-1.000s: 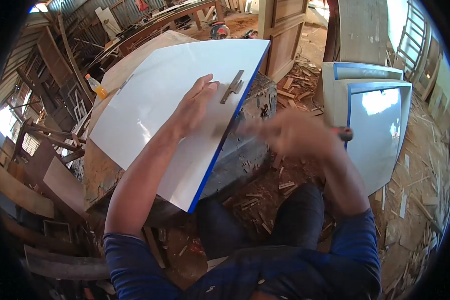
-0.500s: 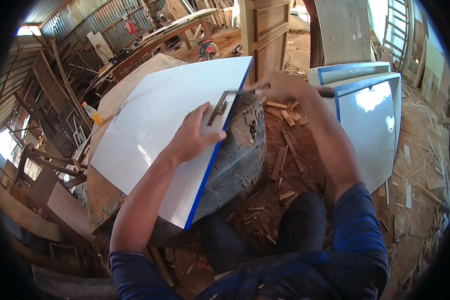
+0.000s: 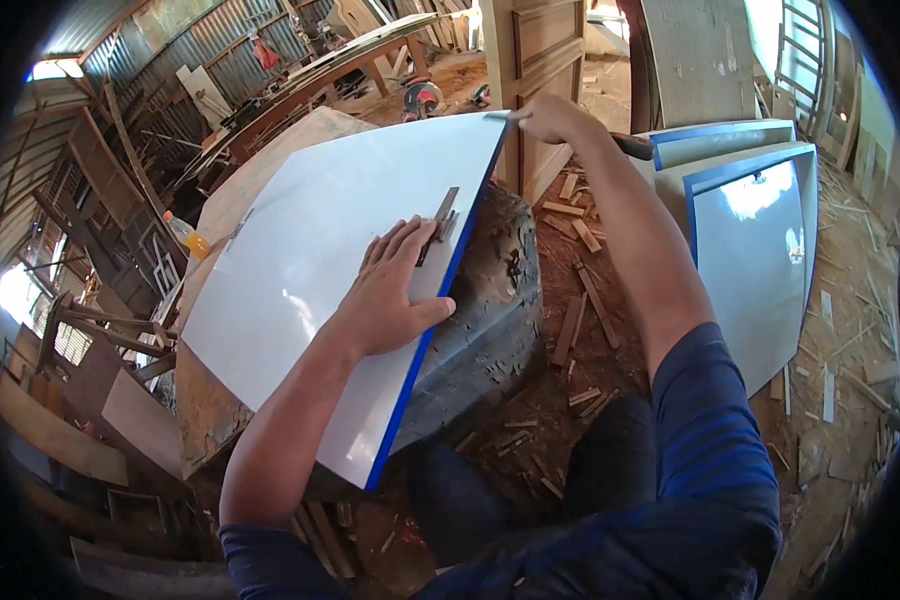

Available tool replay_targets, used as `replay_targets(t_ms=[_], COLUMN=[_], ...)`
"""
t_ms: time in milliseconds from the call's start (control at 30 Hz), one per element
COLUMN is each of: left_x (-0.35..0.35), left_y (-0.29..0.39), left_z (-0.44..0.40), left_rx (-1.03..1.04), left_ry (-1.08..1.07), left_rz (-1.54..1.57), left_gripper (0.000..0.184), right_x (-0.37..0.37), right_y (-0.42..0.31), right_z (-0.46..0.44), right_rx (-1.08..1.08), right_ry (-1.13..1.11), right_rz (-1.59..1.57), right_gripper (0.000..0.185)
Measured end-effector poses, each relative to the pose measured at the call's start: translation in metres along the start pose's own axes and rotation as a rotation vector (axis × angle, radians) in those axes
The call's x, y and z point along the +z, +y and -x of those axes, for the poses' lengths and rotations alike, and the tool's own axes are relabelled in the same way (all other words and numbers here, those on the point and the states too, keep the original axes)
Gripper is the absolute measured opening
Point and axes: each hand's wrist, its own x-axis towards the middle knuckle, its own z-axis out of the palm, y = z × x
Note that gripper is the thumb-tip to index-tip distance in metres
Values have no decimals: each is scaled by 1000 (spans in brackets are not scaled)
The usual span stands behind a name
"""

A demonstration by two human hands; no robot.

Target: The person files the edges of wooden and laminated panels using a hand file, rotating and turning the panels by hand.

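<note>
My left hand (image 3: 385,300) lies flat on a white glossy panel (image 3: 320,210) with blue edging, fingers stretched and thumb over the blue edge. Its fingertips touch a narrow dark metal fitting (image 3: 448,208), partly hidden under them; whether it is a latch or a hinge I cannot tell. At the panel's far corner, my right hand (image 3: 553,120) is closed around a tool with a dark handle (image 3: 632,147). The tool's thin metal end (image 3: 497,115) reaches over the corner; its exact kind is not clear.
The panel rests on a worn workbench (image 3: 490,310). More blue-edged panels (image 3: 750,290) lean at the right. Wood scraps (image 3: 595,300) litter the floor. An orange drink bottle (image 3: 185,233) is at the left, and a wooden door (image 3: 535,75) stands behind the bench.
My right hand has moved with the tool from beside the fitting to the panel's far corner. My left hand's fingers have slid onto the fitting's near part.
</note>
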Motion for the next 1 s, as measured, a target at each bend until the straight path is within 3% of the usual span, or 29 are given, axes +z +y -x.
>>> replay_targets(t_ms=[33, 133, 233, 333, 467, 533, 633, 733, 833, 900, 1000], left_x=[-1, -2, 1, 4, -11, -23, -31, -27, -24, -28, -50], left_y=[3, 7, 5, 3, 6, 5, 5, 5, 38, 83, 157], left_z=[-1, -1, -3, -3, -9, -15, -20, -12, 41, 103, 167], left_rx=[-12, -39, -4, 27, 16, -3, -17, -59, -232, -488, -863], left_ry=[-9, -12, -5, 34, 35, 13, 44, 63, 82, 136, 279], left_rz=[-4, -19, -62, -76, 30, 93, 164, 222, 253, 280, 389], left_gripper=[102, 101, 103, 106, 104, 102, 95, 92, 86, 88, 90], right_x=[-6, -1, -4, 5, 0, 40, 5, -39, -48, -67, -97], right_y=[1, 3, -11, 19, 30, 67, 39, -23, -43, -53, -62], right_z=[-5, -16, -15, -33, 5, 39, 98, 118, 114, 102, 63], right_rx=[120, -161, 352, 211, 348, 154, 454, 629, 664, 725, 678], right_ry=[8, -90, 159, 97, 15, 269, -81, -92, 7, 25, -11], right_rz=[14, -20, 230, 14, -179, -322, -411, -712, -818, -875, -708], right_gripper=[35, 36, 37, 40, 46, 47, 50, 48, 44, 42, 43])
